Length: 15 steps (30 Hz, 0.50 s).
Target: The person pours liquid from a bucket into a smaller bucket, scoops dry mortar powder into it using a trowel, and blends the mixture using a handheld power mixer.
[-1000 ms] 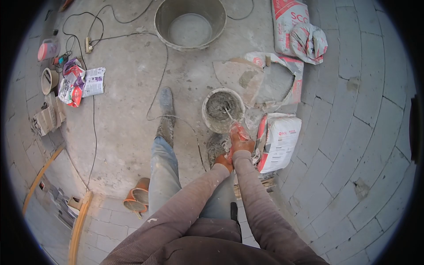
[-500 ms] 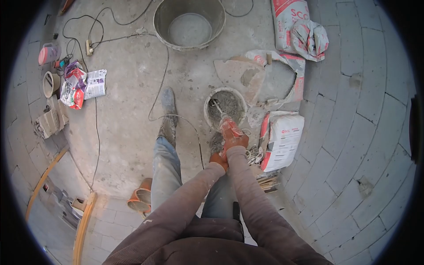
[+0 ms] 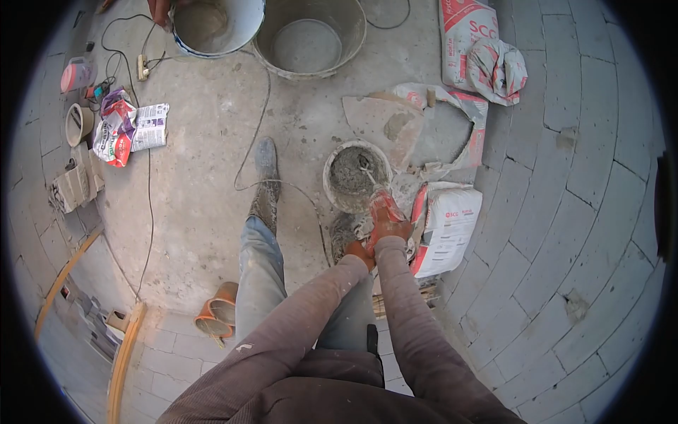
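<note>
My right hand [image 3: 395, 227] is wrapped round the body of a red, mortar-smeared mixing drill [image 3: 382, 202]. Behind it, my left hand [image 3: 360, 252] is closed on the rear of the same drill; its fingers are partly hidden. The drill's whisk shaft [image 3: 369, 174] slants down into a pale round bucket [image 3: 328, 189] of wet grey mortar [image 3: 346, 172]. The whisk's end is sunk in the mortar, near the bucket's right side. My boots stand on the floor, one left of the bucket and one just behind it.
Another person's hand [image 3: 159, 11] is at a white, blue-rimmed bucket [image 3: 256, 28] beside a large grey tub [image 3: 357, 53]. An opened cement bag [image 3: 480, 134] and a full one [image 3: 452, 230] lie right. A black cable [image 3: 261, 116] crosses the floor; block walls stand both sides.
The drill and both my hands have shifted right, and the whisk has moved from the bucket's left side to its right. Another person's hand and a white bucket have appeared at the top.
</note>
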### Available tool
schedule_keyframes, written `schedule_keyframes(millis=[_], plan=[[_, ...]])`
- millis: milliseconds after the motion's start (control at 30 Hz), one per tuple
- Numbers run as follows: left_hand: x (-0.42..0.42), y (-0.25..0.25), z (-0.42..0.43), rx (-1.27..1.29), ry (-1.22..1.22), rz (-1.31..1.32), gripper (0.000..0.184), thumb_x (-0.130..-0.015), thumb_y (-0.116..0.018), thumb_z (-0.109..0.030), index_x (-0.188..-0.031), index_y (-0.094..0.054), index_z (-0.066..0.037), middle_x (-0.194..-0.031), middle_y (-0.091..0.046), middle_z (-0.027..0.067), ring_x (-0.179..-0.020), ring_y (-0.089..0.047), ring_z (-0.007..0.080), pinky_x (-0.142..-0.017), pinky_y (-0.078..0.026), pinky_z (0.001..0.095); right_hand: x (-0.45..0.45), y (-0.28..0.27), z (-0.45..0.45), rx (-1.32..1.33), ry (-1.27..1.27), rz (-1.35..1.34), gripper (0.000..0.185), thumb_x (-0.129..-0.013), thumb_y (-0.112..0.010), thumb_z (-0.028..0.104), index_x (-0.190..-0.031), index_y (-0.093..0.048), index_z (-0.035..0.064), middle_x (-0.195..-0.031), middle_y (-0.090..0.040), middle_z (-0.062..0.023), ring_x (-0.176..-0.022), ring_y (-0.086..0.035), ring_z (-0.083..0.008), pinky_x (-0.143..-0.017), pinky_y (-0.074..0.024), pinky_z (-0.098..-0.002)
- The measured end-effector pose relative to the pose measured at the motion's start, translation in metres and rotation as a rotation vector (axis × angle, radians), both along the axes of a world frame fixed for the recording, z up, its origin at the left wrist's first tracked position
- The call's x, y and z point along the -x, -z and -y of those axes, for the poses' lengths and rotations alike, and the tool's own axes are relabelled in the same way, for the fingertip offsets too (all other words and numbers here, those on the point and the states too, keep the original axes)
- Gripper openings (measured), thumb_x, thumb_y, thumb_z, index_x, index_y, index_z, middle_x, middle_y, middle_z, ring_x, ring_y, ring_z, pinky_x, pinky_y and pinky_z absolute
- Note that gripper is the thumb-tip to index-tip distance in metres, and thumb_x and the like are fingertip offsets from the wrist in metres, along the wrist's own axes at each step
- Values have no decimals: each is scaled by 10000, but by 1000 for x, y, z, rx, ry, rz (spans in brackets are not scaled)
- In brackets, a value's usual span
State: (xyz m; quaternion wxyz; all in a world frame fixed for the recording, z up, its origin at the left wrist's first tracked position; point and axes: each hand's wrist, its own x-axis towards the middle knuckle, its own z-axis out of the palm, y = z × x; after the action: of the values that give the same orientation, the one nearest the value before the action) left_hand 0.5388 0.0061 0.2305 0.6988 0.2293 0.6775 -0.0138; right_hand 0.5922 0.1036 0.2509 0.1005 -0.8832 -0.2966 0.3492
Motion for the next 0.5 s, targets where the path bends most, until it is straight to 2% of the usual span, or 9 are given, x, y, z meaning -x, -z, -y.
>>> schedule_keyframes(millis=[33, 167, 267, 367, 467, 500], plan=[[1, -2, 0, 29, 20, -3, 704, -701, -759, -341, -1205, -514, 86, -1118, -599, 286, -1090, -574, 379, -925, -461, 378, 1, -1, 2, -1, -3, 63, 564, -647, -784, 386, -924, -647, -85, -868, -671, -198, -763, -637, -290, -724, -507, -373], [-17, 11, 27, 35, -1, 49, 679, -723, -740, -346, -1191, -515, 90, -1130, -591, 293, -1093, -571, 385, -927, -461, 384, -11, 4, 20, 85, 78, 21, 541, -664, -787, 416, -938, -683, -38, -840, -693, -179, -787, -675, -298, -723, -513, -377], [-20, 14, 59, -5, -36, -76, 628, -714, -715, -363, -1168, -562, 43, -1077, -616, 274, -1067, -581, 390, -896, -481, 397, -18, 14, 42, 257, 147, 47, 564, -675, -782, 418, -958, -671, -58, -875, -691, -188, -816, -677, -279, -742, -514, -361], [-5, 7, 66, -61, 51, -51, 637, -718, -713, -366, -1179, -551, 43, -1089, -613, 276, -1080, -577, 383, -911, -472, 393, -28, 52, 74, 193, 23, -12, 572, -675, -794, 387, -994, -660, -69, -912, -689, -186, -819, -674, -259, -750, -520, -349], [13, -7, 51, -39, 55, -34, 621, -729, -708, -361, -1181, -557, 37, -1098, -610, 276, -1076, -579, 383, -912, -473, 386, -11, 59, 77, -79, 209, -332, 546, -670, -808, 328, -1020, -659, -65, -925, -692, -163, -818, -671, -235, -751, -522, -330], [14, -6, 49, -33, 62, -68, 616, -727, -712, -355, -1175, -559, 38, -1094, -613, 274, -1066, -584, 384, -908, -476, 386, 9, 34, 59, -157, 351, -520, 526, -674, -809, 296, -1027, -659, -64, -933, -693, -155, -817, -672, -230, -747, -520, -320]])
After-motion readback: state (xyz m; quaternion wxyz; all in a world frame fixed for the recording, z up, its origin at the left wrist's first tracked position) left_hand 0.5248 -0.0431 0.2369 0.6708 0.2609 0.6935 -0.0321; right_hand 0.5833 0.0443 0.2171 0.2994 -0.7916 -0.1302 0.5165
